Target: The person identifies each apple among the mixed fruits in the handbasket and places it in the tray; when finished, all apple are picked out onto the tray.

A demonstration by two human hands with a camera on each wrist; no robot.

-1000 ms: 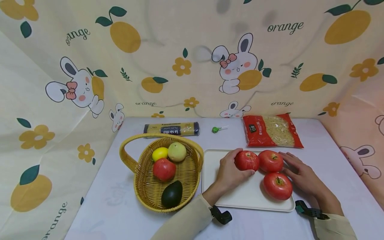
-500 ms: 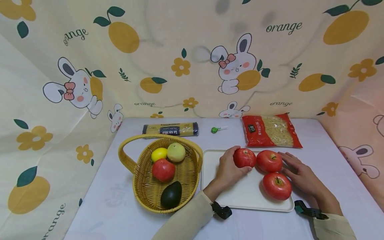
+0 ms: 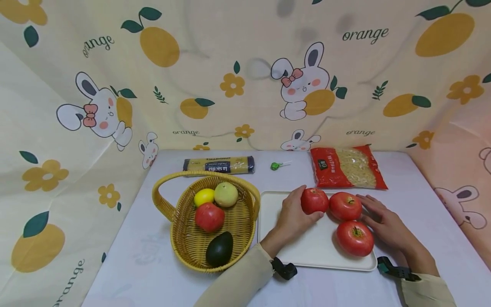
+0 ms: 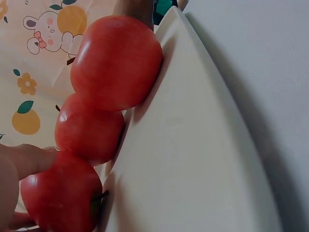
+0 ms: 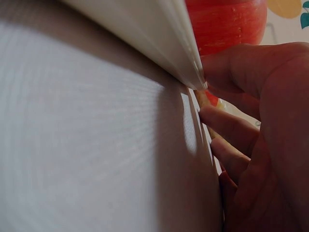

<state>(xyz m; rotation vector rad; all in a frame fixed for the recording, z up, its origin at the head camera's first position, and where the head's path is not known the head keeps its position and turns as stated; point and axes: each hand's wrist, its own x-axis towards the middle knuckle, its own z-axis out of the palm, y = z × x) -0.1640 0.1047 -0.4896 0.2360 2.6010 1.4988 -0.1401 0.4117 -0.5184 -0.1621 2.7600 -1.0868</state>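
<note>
My left hand grips a red apple at its sides, thumb in front and fingers behind, over the white tray. In the left wrist view this apple has its dark stem toward the tray. Two more red apples rest on the tray's right half, one at the back and one in front. At the tray's right edge lies my right hand, fingers loosely extended beside these apples; in the right wrist view its thumb is right at the tray rim.
Left of the tray stands a wicker basket holding a lemon, a pale green round fruit, a red fruit and an avocado. Behind lie a spaghetti pack, a green lollipop and a red pasta bag.
The apple in my left hand has turned, its streaked side rolling away and its stem end coming into view on top, and has shifted slightly backward. My right hand has stayed in place.
</note>
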